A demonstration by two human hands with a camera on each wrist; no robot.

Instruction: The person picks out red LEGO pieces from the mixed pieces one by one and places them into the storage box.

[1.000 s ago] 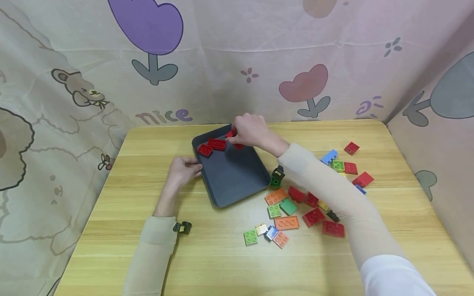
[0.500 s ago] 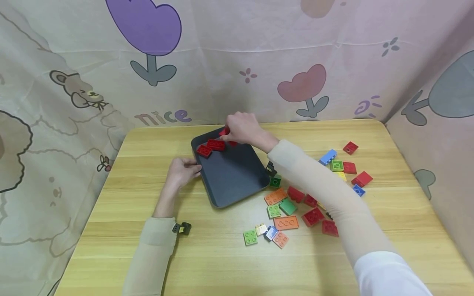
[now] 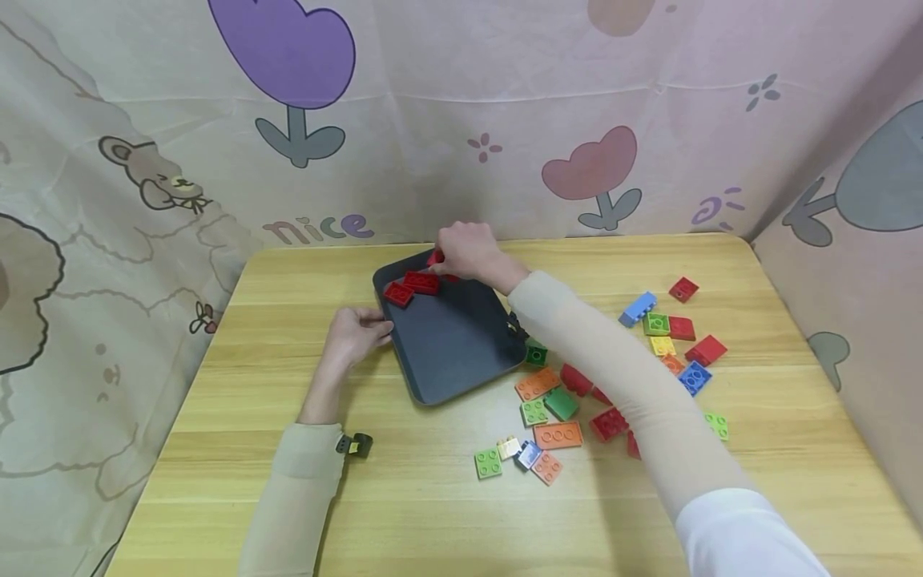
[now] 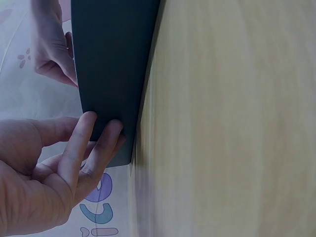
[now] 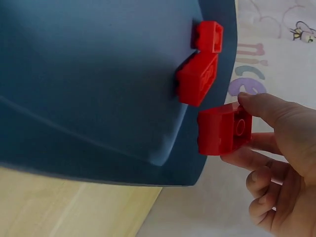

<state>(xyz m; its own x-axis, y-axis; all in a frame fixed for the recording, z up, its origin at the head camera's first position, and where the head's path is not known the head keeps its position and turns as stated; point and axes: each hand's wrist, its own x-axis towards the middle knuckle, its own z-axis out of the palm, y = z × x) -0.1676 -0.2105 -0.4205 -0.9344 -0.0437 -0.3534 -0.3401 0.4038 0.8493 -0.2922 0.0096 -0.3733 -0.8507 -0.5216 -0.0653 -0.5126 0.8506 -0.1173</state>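
Note:
My right hand (image 3: 470, 255) pinches a red toy building brick (image 5: 217, 129) between thumb and fingers, over the far end of a dark grey tray (image 3: 457, 344). The right wrist view shows the brick's hollow underside turned toward the palm. Inside the tray, near its far left corner, lie two more red bricks: a shorter one (image 3: 399, 293) and a longer one (image 3: 421, 282). At the tray's left side, my left hand (image 3: 353, 335) holds the wall. Two of its fingertips (image 4: 113, 127) press the outer face, while another finger reaches the rim.
Loose bricks spread over the wooden table (image 3: 245, 449) right of the tray, among them an orange brick (image 3: 558, 435), a green brick (image 3: 561, 403) and a blue brick (image 3: 638, 308). My right forearm passes above several of them. A printed cloth (image 3: 433, 120) hangs behind the table.
My right hand has moved a little left with the red brick, toward the two bricks in the tray. Its sleeve has shifted left, uncovering bricks on the right. The left hand stays put.

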